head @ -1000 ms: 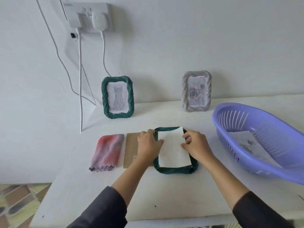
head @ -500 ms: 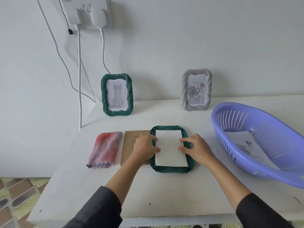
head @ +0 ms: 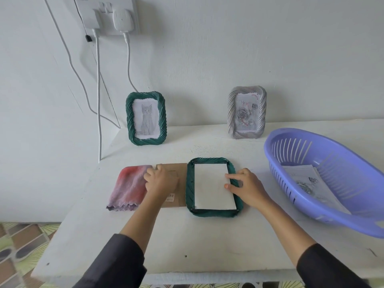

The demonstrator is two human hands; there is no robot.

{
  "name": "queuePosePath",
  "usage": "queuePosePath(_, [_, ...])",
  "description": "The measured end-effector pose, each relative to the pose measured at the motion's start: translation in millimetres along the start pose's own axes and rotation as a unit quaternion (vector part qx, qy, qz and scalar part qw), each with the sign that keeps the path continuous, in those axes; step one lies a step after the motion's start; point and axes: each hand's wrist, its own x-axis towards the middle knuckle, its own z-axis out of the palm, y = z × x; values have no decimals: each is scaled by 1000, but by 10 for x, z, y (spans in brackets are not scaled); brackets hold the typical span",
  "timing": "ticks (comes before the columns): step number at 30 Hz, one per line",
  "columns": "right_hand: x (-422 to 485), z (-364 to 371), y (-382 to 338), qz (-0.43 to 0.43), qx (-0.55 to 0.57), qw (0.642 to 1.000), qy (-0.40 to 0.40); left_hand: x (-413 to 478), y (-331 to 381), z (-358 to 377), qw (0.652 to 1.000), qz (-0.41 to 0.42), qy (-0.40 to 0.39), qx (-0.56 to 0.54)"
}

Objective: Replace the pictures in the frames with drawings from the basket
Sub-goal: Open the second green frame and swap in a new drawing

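Hands have parted: the left hand (head: 161,181) has quit the flat green frame (head: 214,213) and now sits on the cardboard backing (head: 181,192) just left of it, fingers curled at the board's left edge by the one cloth (head: 126,188). The right hand (head: 248,187) stays at the frame's right side, fingers straight and apart on the white paper (head: 212,188) inside. Three frames: this one, plus the cat frame (head: 146,119) and grey frame (head: 247,113) standing far by the wall. One purple basket (head: 342,163), right, holds drawings (head: 303,177), number unclear.
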Motion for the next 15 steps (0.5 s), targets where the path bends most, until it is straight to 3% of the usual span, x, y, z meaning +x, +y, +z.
queuePosePath(9, [-2, 14, 12, 0, 2, 1000, 5, 120, 48, 79, 996, -25, -17, 89])
queuePosePath(15, [-9, 18, 18, -4, 9, 1000, 9, 203, -56, 2, 999, -30, -18, 14])
